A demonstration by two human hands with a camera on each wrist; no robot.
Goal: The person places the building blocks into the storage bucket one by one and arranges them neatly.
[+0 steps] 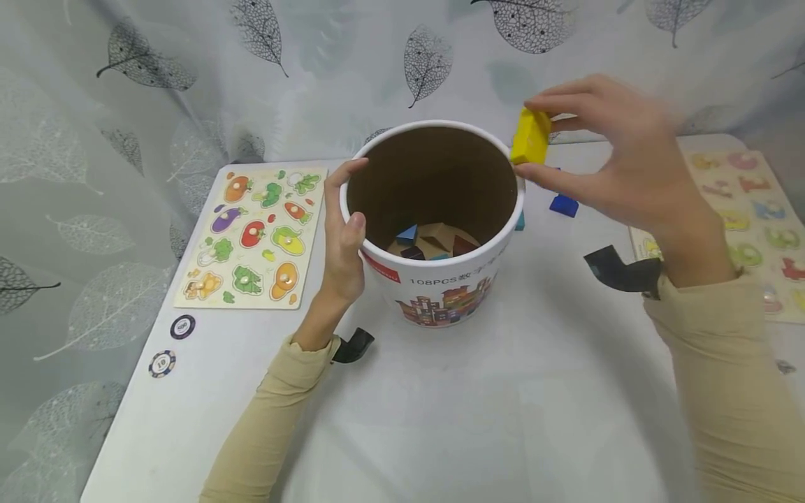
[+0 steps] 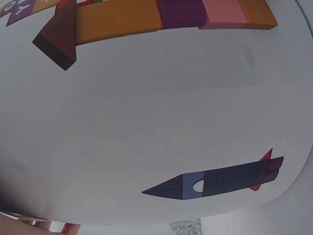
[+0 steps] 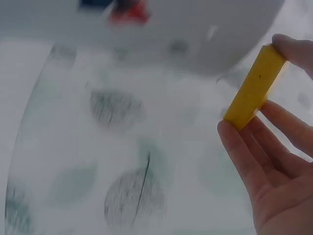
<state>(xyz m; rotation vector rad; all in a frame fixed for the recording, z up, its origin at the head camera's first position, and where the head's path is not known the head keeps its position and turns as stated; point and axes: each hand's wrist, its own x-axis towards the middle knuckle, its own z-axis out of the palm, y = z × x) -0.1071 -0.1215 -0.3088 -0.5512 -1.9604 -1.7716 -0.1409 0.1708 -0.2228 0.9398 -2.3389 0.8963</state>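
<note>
A white bucket (image 1: 383,279) with printed building-block pictures stands on the table. My left hand (image 1: 342,255) grips its rim at the left side. In the left wrist view the bucket's printed wall (image 2: 146,112) takes up most of the picture, with a bit of the hand at the bottom corner. Just over the right rim, my right hand (image 1: 635,150) pinches a yellow block (image 1: 530,137) between thumb and fingertips. The right wrist view shows this yellow block (image 3: 255,88) held tilted. Several blocks lie on the bucket's floor, among them a blue triangular block (image 1: 407,235).
A blue block (image 1: 564,205) and a partly hidden teal block (image 1: 520,221) lie right of the bucket. A vegetable puzzle board (image 1: 210,297) is at the left, with two poker chips (image 1: 182,326) below it. Another puzzle board (image 1: 770,258) lies at the right. A leaf-patterned curtain (image 1: 352,77) hangs behind.
</note>
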